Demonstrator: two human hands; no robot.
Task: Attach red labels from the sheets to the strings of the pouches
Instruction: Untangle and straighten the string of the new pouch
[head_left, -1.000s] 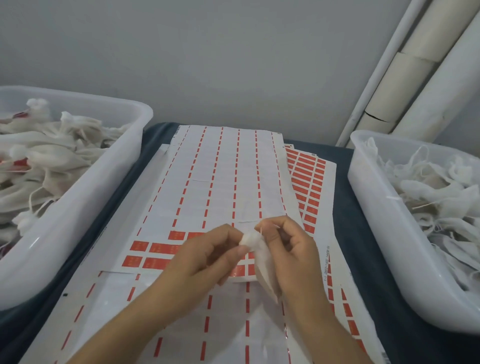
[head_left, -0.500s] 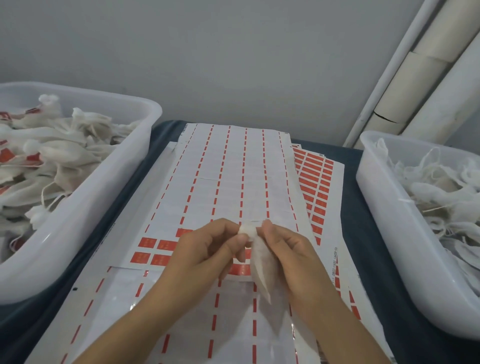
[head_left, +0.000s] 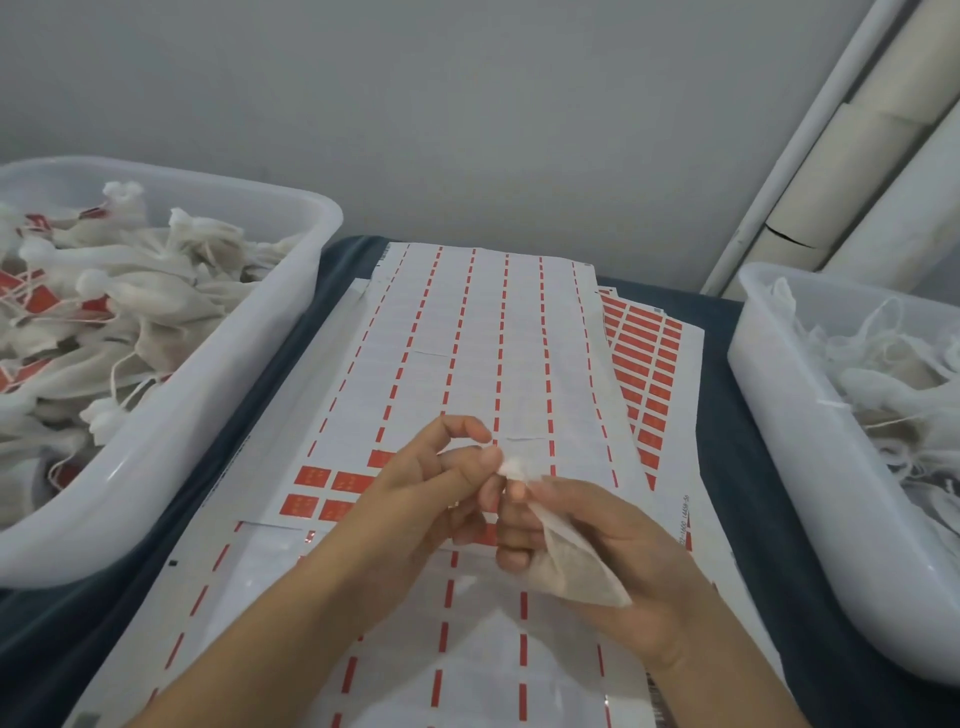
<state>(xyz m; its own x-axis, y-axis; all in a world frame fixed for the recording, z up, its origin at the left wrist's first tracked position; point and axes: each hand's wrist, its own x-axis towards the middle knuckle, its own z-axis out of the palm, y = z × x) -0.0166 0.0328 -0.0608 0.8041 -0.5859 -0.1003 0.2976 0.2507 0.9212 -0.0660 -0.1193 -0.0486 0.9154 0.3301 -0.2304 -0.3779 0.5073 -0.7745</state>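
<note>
Against the grey wall, the dark surface (head_left: 727, 467) carries label sheets (head_left: 493, 364). The right hand (head_left: 613, 561) has lowered, gripping the pouch (head_left: 576, 566) mid-surface; left hand (head_left: 431, 499) fingers pinch its gathered top, no label attached yet.

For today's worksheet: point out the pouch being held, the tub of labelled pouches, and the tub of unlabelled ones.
Pouch (head_left: 576, 569), head view, its cloth body.
Left tub (head_left: 218, 415), head view, its side wall.
Right tub (head_left: 810, 467), head view, its side wall.
</note>
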